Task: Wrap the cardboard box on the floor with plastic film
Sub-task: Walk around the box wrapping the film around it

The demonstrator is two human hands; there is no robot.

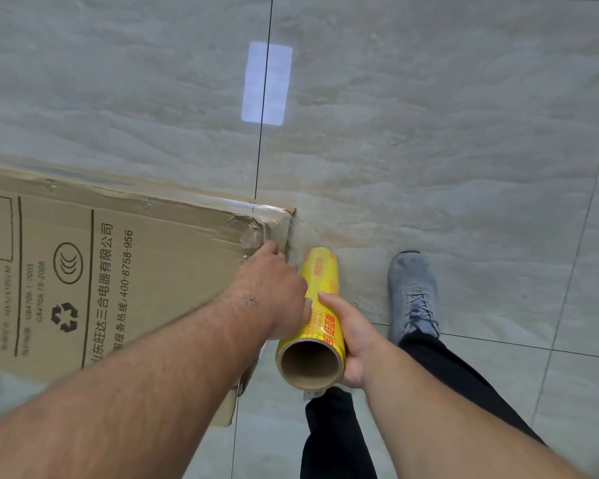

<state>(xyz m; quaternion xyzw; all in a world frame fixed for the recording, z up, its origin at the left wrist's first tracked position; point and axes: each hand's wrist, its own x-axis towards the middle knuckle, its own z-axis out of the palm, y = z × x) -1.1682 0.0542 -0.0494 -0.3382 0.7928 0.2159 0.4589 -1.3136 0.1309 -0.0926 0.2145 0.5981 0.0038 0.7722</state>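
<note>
- Cardboard box (125, 271) lies flat on the grey marbled floor tiles (429, 133), filling the left half of the head view, its printed top face turned up with Chinese lettering, a phone number, a recycling mark and a certification mark.
- Clear plastic film (260, 224) already clings over the box's far right corner, wrinkled and shiny, and a thin sheet of it runs from that corner toward the roll.
- Left hand (277, 292) reaches over the box's right edge; its fingers press on the film at the corner, knuckles up, though whether the fingertips pinch the film or simply push it down cannot be told.
- Right hand (350, 335) grasps the yellow roll of plastic film (317, 305) from the right side, thumb laid across the top of the roll, the remaining fingers hidden underneath.
- The roll sits just beside the box's right edge, touching the left hand, its open cardboard core (308, 363) facing the camera.
- Grey knit sneaker (412, 292) stands on the tiles right of the roll, with dark trouser legs (336, 440) below.
- A bright rectangular light reflection (267, 83) lies on the floor well beyond the box.
</note>
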